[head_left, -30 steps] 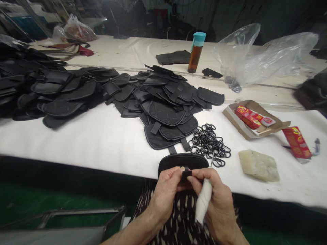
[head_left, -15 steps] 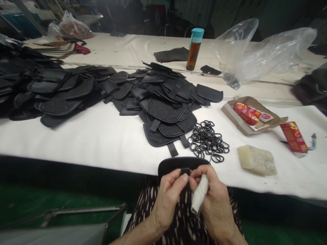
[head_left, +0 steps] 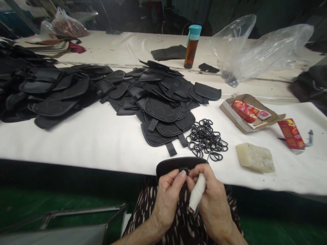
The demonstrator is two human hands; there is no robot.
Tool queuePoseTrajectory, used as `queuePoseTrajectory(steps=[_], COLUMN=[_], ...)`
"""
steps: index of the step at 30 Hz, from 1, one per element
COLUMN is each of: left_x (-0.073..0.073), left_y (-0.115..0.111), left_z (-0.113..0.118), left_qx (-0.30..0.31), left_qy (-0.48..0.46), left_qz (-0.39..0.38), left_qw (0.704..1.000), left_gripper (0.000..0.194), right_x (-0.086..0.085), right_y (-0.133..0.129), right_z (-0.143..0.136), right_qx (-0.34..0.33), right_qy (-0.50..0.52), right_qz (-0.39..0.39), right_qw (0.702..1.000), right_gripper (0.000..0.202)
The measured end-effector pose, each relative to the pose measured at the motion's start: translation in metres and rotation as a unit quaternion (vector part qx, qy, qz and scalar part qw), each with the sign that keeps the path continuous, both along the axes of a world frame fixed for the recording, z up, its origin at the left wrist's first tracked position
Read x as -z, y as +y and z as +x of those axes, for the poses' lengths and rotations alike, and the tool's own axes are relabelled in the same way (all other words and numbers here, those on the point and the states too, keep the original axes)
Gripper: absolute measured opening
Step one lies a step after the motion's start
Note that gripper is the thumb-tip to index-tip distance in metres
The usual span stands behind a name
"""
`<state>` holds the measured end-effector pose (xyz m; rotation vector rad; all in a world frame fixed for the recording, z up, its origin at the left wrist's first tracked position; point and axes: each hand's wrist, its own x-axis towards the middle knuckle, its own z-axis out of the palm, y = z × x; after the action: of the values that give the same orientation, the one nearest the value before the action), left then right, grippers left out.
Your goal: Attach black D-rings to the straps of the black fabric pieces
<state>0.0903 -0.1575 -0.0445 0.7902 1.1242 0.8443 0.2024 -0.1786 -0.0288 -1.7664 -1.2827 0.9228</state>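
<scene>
At the table's near edge, over my lap, is a black leather flap (head_left: pixel 166 165) with a rounded edge. My left hand (head_left: pixel 168 190) is closed, pinching a short black strap (head_left: pixel 183 169) on the flap between thumb and forefinger. My right hand (head_left: pixel 212 190) is wrapped round an awl (head_left: pixel 198 193) with a white wrapped handle; its thin metal tip points away past the forefinger. The right fingertips also meet at the strap, beside my left thumb. What lies between them is hidden. Just beyond the flap is a heap of black D-rings (head_left: pixel 206 139).
Similar black flaps (head_left: pixel 163 109) are piled across the middle and left. To the right lie a yellowish wax-like block (head_left: pixel 254 157), an open cardboard box (head_left: pixel 245 122) with red packets, and another red packet (head_left: pixel 291 133). Farther back stand a bottle (head_left: pixel 191 47) and a clear plastic bag (head_left: pixel 270 51).
The whole view has shifted slightly, so things appear a little farther left. Both hands keep nearly the same hold on the strap and the awl.
</scene>
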Motion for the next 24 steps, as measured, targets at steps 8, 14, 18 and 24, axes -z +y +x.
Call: queuePoseTrajectory(steps=[8,14,18,24], left_x=[0.001,-0.002,-0.006,-0.031], left_y=[0.002,0.006,0.01,0.021], left_z=[0.0,-0.001,-0.004,-0.016], left_qx=[0.01,0.009,0.018,0.025], left_qy=[0.006,-0.076,-0.108,-0.097], left_qz=[-0.006,-0.05,-0.064,-0.051], left_qw=[1.0,0.996,0.992,0.994], left_gripper=[0.034,0.029,0.028,0.028], right_x=[0.001,-0.003,-0.008,-0.023], right_y=[-0.002,0.0,0.025,0.041], right_z=[0.001,0.02,0.03,0.013], right_qx=[-0.018,0.012,-0.052,0.021], right_qy=[-0.022,-0.105,-0.023,0.144], right_qz=[0.003,0.245,0.147,0.115], right_qw=[1.0,0.964,0.988,0.983], right_gripper=[0.009,0.017,0.012,0.019])
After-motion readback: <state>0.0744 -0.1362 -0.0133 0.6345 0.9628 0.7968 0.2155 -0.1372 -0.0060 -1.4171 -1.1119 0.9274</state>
